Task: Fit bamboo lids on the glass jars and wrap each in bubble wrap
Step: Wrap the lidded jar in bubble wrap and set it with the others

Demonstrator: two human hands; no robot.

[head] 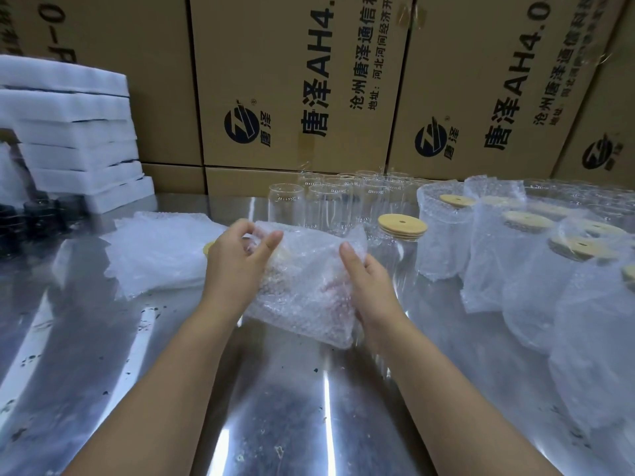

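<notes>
Grip first: left hand (240, 262) pinches the upper left edge of the bubble wrap bundle (302, 290), thumb against curled fingertips with the film caught between them. Right hand (372, 286) takes the bundle's right side, thumb laid on top, the other fingers tucked behind the wrap and out of sight. Bundle sits dead centre of the frame, tilted, its lower corner down toward the steel table (275, 407); whether it touches the surface I cannot tell. Something pale shows through the bubbles, too blurred by the film to name.

Moving outward: just right of the bundle stands a lidded jar (395, 266), bare glass, its bamboo lid (402, 225) on top with a small hole in the middle. Behind it, centre of the frame, a cluster of open glass jars (326, 204), all upright. Across the right side, wrapped jars (446, 242) stand close together, bamboo tops showing above the wrap. Left of the hands, a stack of bubble wrap sheets (158, 249) lies flat, and a yellow edge (209, 247) peeks out beside the left hand.

Upper left, white foam slabs (68, 132) piled up, dark objects (31, 218) below them, too blurred to name. Cardboard boxes (292, 80) with printed lettering fill the top of the frame.
</notes>
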